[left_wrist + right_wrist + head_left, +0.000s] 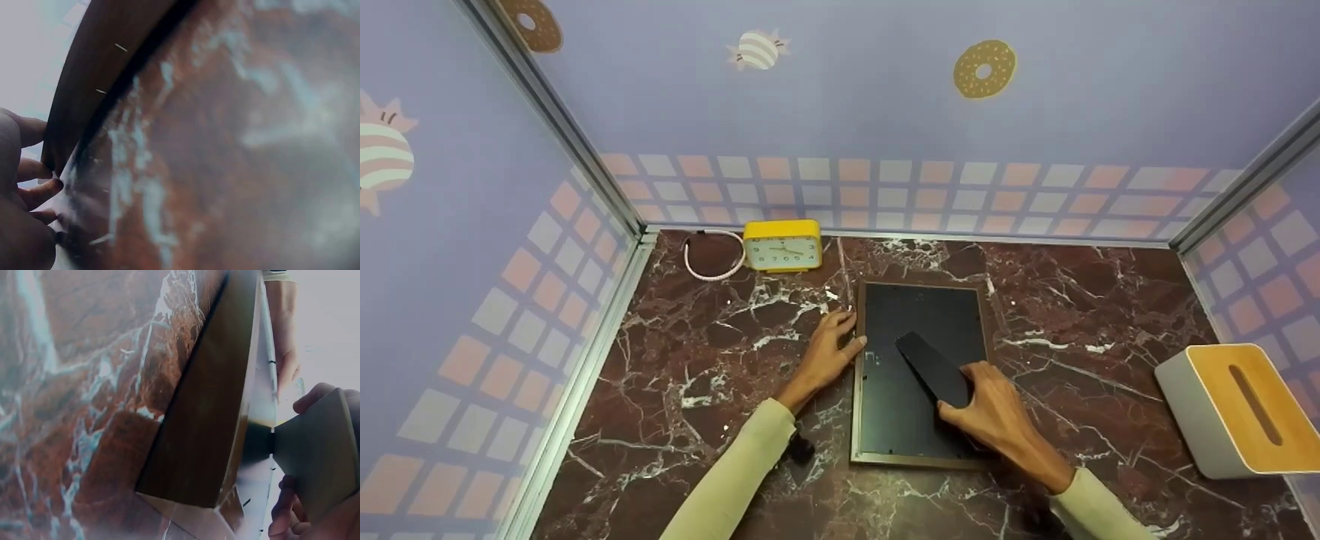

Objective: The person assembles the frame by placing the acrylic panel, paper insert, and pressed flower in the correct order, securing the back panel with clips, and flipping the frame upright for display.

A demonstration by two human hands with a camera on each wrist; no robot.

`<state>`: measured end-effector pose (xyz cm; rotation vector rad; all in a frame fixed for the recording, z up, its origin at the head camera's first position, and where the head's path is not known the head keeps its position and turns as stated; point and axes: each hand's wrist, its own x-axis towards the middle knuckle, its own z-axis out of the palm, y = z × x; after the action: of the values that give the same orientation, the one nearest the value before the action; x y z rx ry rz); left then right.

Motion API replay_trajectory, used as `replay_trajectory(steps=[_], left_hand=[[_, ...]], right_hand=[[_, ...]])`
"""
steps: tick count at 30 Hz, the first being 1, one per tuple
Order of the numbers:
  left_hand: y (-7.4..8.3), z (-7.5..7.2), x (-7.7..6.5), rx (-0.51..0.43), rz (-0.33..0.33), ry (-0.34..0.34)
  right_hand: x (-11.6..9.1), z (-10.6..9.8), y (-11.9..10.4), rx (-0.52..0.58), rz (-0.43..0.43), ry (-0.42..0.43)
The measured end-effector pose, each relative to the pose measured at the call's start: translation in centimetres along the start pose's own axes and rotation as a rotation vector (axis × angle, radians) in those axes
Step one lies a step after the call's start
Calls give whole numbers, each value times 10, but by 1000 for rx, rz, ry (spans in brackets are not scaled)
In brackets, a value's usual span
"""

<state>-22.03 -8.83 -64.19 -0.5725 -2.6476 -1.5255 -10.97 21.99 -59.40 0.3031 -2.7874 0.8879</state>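
Observation:
A picture frame (915,460) lies face down, its black backing board (919,307) upward and its brown side (202,416) toward the right wrist camera. My right hand (996,409) grips the wide end of the black stand (937,369), thumb on one side and fingers on the other. That stand slants over the backing, tilted up from it. At the frame's left edge, my left hand (826,354) rests with thumb and fingers against the rim. In the left wrist view, those fingers (36,169) touch the brown side of the frame near a corner.
A yellow alarm clock (783,247) stands by the back wall, with a pale looped band (712,277) to its left. A white tissue box (1204,420) with a wooden lid (1275,405) is at the right. Patterned walls (885,112) enclose the dark red marbled tabletop (1080,322).

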Motion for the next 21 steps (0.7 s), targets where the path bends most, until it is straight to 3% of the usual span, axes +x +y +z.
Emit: replay_trajectory(steps=[4, 6, 11, 16, 21], left_hand=[[-2, -6, 6, -82, 44, 37], [10, -15, 8, -150, 30, 27], [42, -33, 12, -316, -105, -13], [53, -41, 19, -397, -237, -3], [59, -49, 21, -457, -287, -3]], right_hand=[[1, -3, 2, 44, -22, 39], [2, -5, 2, 58, -36, 56], [6, -5, 3, 54, -110, 114], [8, -3, 4, 15, -206, 188], [11, -2, 4, 1, -264, 243]])
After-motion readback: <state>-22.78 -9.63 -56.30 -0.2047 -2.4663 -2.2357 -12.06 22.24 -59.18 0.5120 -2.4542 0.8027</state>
